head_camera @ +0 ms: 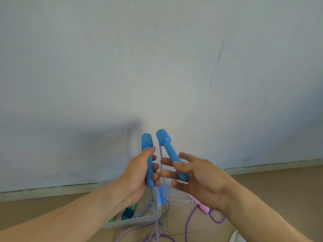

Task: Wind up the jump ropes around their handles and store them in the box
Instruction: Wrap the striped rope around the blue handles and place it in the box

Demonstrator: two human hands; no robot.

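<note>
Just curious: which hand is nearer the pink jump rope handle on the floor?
Right. The right hand, gripping a blue handle, hovers just above the pink jump rope handle; the left hand is farther left, above the clear plastic box.

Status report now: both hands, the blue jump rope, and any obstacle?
Left hand grips one blue handle. Right hand holds the other handle. Striped rope unwound, hanging across the box. No obstacle.

Two bare forearms point(73, 213), sleeveless, unadorned hands point(138, 173).

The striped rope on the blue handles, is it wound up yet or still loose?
Still loose. The striped rope hangs from the blue handles and trails over the clear box onto the floor; no turns wrap either handle.
</note>
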